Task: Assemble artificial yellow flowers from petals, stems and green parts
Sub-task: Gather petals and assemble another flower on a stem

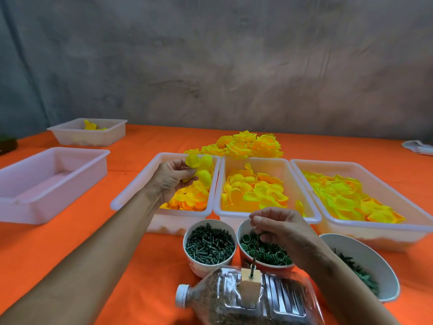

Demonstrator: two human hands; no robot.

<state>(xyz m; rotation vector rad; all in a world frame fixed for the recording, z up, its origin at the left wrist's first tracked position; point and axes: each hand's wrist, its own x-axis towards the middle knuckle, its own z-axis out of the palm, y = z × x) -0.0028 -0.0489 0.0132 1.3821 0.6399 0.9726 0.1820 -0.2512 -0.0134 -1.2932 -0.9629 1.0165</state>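
1. Fingers (254,219) of the right hand (278,227) pinched the top of a thin green stem (255,252).
2. The stem stood nearly upright, foot in a wooden block (250,281).
3. The left hand (171,179), arm outstretched, pinched yellow petals (199,170) above the left tray (131,195).

An orange tablecloth (117,266) meets a mottled grey wall (234,66), with white cloth (418,147) at its far right edge.

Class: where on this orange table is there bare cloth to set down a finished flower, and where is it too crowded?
Free: the orange cloth between the far small tray and the flower pile; also beyond the right petal tray. Crowded: the near middle, where cups and bottle sit close.
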